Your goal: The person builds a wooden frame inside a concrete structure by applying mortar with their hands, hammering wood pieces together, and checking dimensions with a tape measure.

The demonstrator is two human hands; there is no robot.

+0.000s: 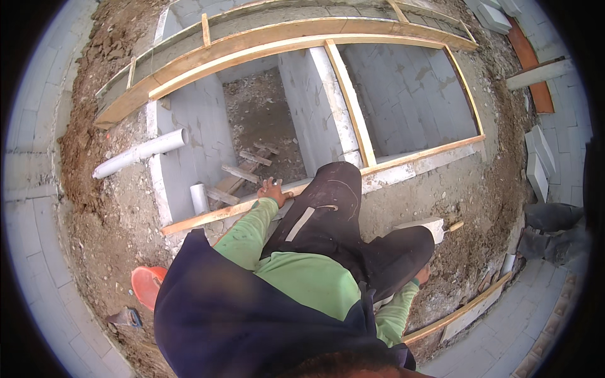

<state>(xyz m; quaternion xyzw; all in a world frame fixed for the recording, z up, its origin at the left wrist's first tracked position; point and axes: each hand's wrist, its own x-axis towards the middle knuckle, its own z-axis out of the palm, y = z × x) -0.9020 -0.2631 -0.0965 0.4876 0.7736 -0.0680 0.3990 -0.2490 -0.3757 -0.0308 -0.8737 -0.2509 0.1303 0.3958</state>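
My left hand (271, 191) rests at the near wooden plank (252, 206) of a timber frame laid along a block-walled pit. Its fingers bend over the plank's far edge, and the thumb points to the right. My right hand (423, 274) is low beside my right knee, mostly hidden by the dark trouser leg, so its fingers and anything in them do not show. A pale block (423, 227) lies beyond that knee, with a short wooden handle (456, 226) beside it.
Pieces of wood nailed together (242, 175) stand inside the pit. A white pipe (142, 152) lies on the left, and a short white pipe (200, 198) stands nearer. An orange bowl (148, 285) and a saw-like tool (126, 317) lie on the dirt. Pale blocks (539, 160) lean at right.
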